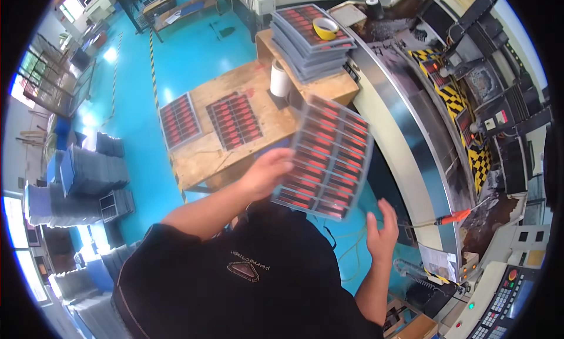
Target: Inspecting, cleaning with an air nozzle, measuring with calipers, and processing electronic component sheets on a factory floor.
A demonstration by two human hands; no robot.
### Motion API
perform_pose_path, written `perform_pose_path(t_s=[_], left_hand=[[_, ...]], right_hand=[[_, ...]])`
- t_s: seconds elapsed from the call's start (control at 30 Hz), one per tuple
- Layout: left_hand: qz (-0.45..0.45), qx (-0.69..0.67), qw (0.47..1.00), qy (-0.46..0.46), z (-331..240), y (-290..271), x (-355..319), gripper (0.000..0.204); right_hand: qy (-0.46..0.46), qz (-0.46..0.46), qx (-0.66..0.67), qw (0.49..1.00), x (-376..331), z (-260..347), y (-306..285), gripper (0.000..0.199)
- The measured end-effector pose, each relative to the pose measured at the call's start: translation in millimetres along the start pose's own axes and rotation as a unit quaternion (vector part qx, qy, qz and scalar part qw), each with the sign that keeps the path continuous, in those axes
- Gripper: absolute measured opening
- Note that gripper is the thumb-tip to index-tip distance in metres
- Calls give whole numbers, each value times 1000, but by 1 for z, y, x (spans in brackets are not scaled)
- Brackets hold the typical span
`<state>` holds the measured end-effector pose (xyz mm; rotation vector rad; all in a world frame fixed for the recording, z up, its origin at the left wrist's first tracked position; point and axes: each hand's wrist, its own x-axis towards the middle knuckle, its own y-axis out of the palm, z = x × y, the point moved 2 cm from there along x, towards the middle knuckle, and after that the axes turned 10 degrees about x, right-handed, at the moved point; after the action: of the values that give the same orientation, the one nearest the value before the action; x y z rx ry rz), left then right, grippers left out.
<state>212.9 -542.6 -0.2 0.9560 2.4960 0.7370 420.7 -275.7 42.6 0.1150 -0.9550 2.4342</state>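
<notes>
My left hand point(270, 173) is closed on the left edge of a clear-grey plastic tray point(325, 163), which is raised and tilted in front of me. Rows of small black-and-red pieces fill its compartments. My right hand point(383, 232) is open, thumb and fingers apart, a short way off the tray's lower right corner; it holds nothing. On the wooden table point(202, 170) beyond lie a similar tray point(180, 121) and, beside it, a block of black-and-red pieces in rows point(235, 120), whose tray edge I cannot make out.
A stack of grey trays point(311, 54) on a wooden shelf carries a yellow tape roll point(325, 29). A white cylinder point(280, 79) stands beside it. To my right is a large machine point(405, 118) with an orange-handled tool point(453, 217) and a control panel point(499, 309). More stacks point(91, 168) stand left.
</notes>
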Motion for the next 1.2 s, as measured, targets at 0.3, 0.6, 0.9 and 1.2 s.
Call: perform_pose_path(t_s=[0.3,0.6,0.9,1.2], left_hand=[[-233,-20,966,-113,32,-299,-28,52],[235,539,677,-442,159,-388,-125,44],[517,622,404,-427,210,-288,-143,53],[809,579,-17,-97,400,-93,-321,46]], right_hand=[[345,55,-86,933,-280,-127,95,30],[373,103,-15,922,-718,-64,273,23],[502,110,40,857,-694,80,336,31],[719,-121,216,649,-974,200,320,40]])
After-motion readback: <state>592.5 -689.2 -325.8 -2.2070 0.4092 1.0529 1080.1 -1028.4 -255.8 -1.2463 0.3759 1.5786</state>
